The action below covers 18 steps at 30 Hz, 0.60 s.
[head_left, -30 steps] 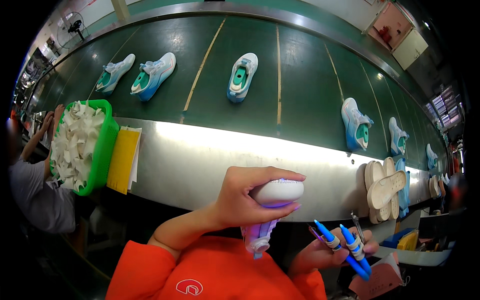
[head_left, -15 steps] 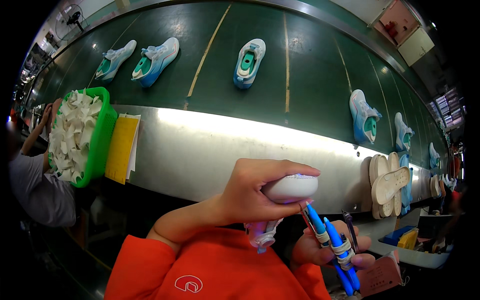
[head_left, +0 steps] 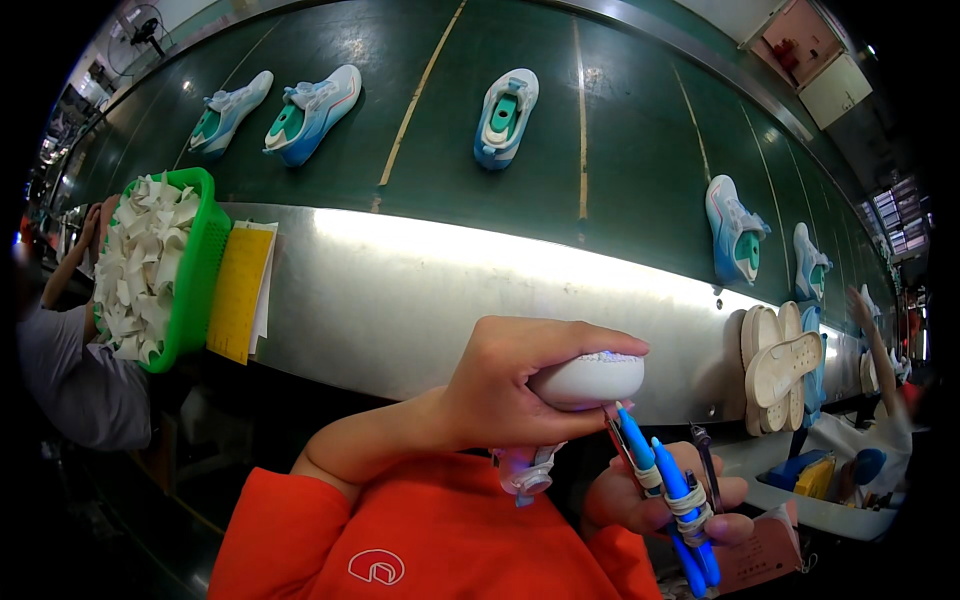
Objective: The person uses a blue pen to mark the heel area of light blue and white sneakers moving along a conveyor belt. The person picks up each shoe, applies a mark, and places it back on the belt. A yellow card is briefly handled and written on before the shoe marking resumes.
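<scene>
At lower centre, the left hand (head_left: 510, 385) covers much of the white shoe (head_left: 585, 380), whose upper hangs half hidden behind it. The blue pens (head_left: 670, 490) in the right hand (head_left: 650, 495) are cut off near the bottom edge. At far left, a co-worker's sleeve (head_left: 70, 375) fades into the dark rim.

Glossy sole (head_left: 588, 380), brushed steel ledge (head_left: 420, 290)
Blue plastic pens (head_left: 668, 490) bound with bands; matt green belt (head_left: 630, 130); green plastic basket (head_left: 195, 270) of paper scraps.
</scene>
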### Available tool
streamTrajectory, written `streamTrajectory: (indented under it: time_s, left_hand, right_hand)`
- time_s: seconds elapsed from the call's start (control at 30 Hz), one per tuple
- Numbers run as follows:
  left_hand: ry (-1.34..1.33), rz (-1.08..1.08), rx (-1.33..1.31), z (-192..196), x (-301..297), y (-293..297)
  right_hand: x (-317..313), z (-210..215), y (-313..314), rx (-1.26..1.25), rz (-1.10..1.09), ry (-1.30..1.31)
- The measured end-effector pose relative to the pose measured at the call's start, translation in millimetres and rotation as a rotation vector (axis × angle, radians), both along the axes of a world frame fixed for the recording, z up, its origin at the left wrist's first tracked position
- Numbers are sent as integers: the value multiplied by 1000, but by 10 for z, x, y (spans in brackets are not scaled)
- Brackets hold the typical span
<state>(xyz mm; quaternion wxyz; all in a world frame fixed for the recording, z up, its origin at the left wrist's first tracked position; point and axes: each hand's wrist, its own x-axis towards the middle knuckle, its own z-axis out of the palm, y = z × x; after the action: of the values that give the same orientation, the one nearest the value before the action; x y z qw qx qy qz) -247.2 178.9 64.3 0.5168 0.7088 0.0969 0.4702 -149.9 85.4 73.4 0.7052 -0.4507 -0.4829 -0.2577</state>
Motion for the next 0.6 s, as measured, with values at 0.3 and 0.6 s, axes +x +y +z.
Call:
streamTrajectory:
  time_s: [0.3, 0.6]
  left_hand:
    - [-6, -2, -3, 10, -50, 10]
    - [-6, -3, -7, -17, -83, 12]
  right_hand:
    - [-2, 8, -43, -3, 70, -11]
    - [21, -28, -11, 74, 3, -59]
